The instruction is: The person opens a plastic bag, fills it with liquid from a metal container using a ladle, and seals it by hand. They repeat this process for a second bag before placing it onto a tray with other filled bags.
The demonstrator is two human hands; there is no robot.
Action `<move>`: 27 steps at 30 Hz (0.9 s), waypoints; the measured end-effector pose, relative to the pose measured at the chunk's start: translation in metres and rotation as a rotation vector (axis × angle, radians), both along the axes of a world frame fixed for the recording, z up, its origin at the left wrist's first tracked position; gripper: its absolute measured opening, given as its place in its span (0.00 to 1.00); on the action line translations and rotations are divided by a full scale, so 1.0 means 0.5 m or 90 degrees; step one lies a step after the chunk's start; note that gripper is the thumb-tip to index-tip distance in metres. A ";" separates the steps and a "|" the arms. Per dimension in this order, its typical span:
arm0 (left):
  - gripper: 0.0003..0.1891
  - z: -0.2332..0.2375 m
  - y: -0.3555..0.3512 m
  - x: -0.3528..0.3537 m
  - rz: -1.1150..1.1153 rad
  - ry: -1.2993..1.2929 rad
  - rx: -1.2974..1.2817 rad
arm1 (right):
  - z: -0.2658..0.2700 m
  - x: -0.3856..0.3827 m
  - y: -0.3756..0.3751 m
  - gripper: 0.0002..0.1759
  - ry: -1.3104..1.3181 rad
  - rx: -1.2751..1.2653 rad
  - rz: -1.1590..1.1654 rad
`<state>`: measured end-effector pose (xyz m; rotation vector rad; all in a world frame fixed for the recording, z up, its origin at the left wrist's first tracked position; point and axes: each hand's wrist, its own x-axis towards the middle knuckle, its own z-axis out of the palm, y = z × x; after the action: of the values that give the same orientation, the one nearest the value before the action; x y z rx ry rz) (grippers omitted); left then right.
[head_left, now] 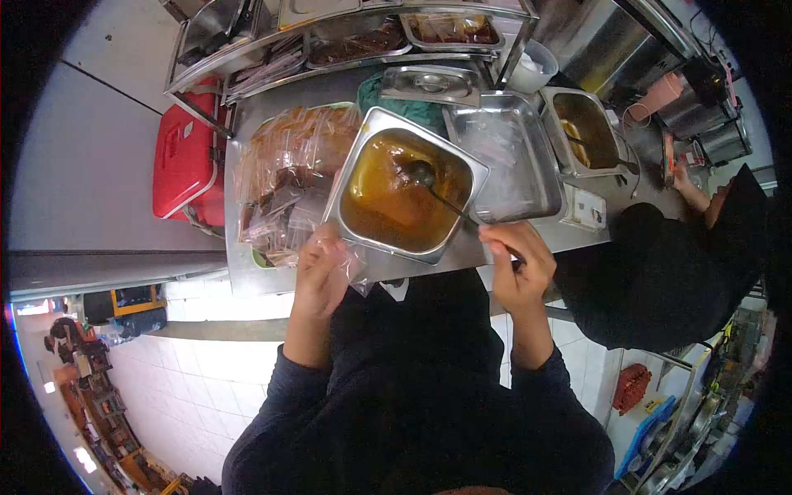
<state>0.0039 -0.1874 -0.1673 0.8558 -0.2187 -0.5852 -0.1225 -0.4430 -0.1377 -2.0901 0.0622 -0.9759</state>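
A square steel pan (476, 175) of oily brown-orange sauce (384, 194) stands at the table's front edge, turned at an angle. My right hand (523, 262) is closed around the handle of a ladle (422, 173), whose dark bowl sits in the sauce. Left of the pan's near corner, my left hand (322, 268) pinches a small clear plastic bag (353, 266), which hangs beside the pan and looks flat. Behind that hand, filled clear bags (301, 153) of orange-brown food are heaped on a green-edged tray.
A steel tray (544, 177) with clear plastic bags (499, 148) lies right of the pan. Beyond it stands another sauce pan (582, 124) with a ladle. A red cooler (186, 157) is at left, a shelf (355, 21) overhead. A person in black (660, 272) works close at right.
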 end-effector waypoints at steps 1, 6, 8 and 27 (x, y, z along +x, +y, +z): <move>0.10 0.007 -0.004 -0.003 -0.005 -0.010 0.010 | 0.002 -0.007 0.005 0.04 0.016 0.029 0.005; 0.10 -0.005 -0.006 -0.006 -0.022 -0.040 0.027 | -0.007 -0.003 0.045 0.04 0.048 0.047 0.070; 0.11 -0.002 -0.008 -0.009 -0.014 -0.043 0.038 | -0.010 -0.001 0.048 0.03 0.044 0.033 0.060; 0.15 0.008 -0.018 -0.041 -0.037 -0.172 0.128 | -0.060 -0.058 0.036 0.08 0.097 0.192 -0.039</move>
<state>-0.0164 -0.1963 -0.1633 1.1273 -0.4376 -0.5511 -0.1514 -0.4249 -0.1678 -1.8871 0.3337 -0.7869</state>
